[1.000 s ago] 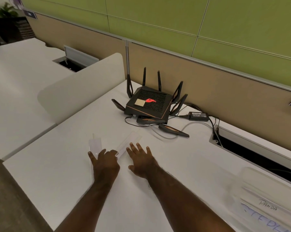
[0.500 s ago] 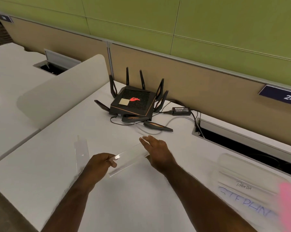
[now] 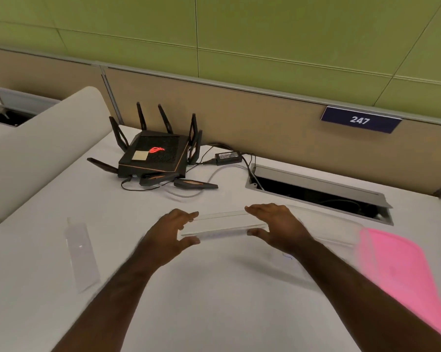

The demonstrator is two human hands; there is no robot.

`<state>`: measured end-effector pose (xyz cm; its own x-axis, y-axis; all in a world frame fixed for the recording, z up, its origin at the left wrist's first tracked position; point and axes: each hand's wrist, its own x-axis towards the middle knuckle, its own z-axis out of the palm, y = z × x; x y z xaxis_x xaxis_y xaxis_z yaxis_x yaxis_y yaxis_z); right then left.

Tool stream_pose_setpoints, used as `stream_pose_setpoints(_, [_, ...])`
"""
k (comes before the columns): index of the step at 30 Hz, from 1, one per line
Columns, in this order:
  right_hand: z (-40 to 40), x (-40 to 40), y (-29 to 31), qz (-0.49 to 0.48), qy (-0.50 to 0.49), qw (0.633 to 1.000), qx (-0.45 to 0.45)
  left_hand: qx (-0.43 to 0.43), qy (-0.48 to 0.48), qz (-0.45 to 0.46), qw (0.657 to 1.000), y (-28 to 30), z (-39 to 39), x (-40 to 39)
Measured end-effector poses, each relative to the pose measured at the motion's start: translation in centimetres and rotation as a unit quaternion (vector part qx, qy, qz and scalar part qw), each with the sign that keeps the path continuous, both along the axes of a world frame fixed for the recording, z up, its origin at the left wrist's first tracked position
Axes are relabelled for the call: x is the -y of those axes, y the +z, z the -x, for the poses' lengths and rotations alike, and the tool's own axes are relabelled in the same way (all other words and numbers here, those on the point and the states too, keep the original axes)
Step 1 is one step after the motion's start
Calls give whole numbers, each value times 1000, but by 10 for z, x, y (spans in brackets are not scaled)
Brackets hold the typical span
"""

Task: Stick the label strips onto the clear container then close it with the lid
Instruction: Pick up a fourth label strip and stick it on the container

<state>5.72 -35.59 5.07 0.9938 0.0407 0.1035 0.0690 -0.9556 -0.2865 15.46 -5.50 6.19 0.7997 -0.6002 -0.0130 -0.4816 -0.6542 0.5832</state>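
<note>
Label strip [image 3: 223, 223] now between both hands

We see bare worktop [image 3: 214, 301] between forearms and toward near edge: open passage. Left: second label strip [image 3: 81, 255] lies flat, low, well apart from left hand [image 3: 168, 237]. Both hands grip ends of label strip [image 3: 222, 223], filling centre. Right: clear container [image 3: 328, 224] and pink lid [image 3: 402, 270] just beside right forearm block sideways sweep. Behind: router [image 3: 153, 156] with antennas, cables, adapter [image 3: 228, 157], open cable hatch [image 3: 318, 194]. Far left: divider panel [image 3: 36, 153] walls off neighbouring desk.
</note>
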Motion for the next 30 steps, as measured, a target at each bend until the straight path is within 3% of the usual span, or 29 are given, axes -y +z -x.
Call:
stream_pose_setpoints(8, [74,84,18,-23,-127,991,-20,121,-94,-47,987,4,14,112])
stream_pose_setpoints(16, [128,145,22,45,-231,972,-11,164,-143,-54,974,7,44,206])
stream_pose_setpoints(23, [151,158,1,101,-302,946,-57,243,-170,-174,939,-14,61,259])
stream_pose_setpoints(30, [133,156,-24,187,-289,932,-111,263,-175,-275,908,-35,74,278])
